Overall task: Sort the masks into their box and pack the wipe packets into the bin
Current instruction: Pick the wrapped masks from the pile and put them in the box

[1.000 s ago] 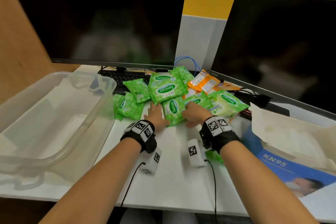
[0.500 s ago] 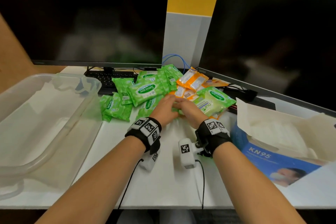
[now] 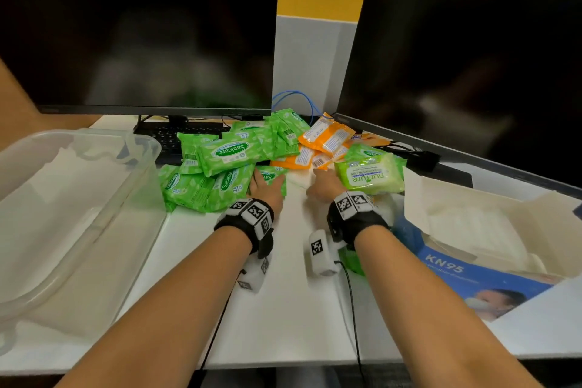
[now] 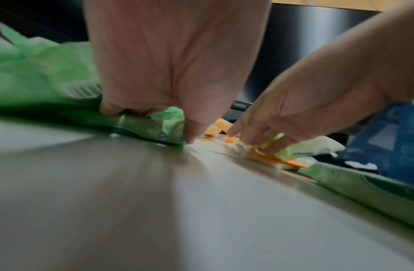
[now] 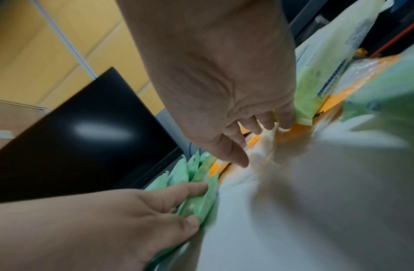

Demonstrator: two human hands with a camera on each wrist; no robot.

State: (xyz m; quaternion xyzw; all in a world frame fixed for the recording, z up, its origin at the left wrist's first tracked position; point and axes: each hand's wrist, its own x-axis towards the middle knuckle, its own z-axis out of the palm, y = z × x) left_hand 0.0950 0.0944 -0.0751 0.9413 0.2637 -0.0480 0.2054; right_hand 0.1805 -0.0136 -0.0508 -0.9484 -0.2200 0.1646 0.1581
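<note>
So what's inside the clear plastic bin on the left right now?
The clear plastic bin shows no wipe packets or masks inside; only the white desk shows through its floor and walls. Its near-left corner runs out of the head view, so that part is unseen.

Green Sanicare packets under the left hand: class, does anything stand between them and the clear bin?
Nothing visible does. The left hand grips green Sanicare packets lying right beside the clear bin, whose open top faces them.
</note>
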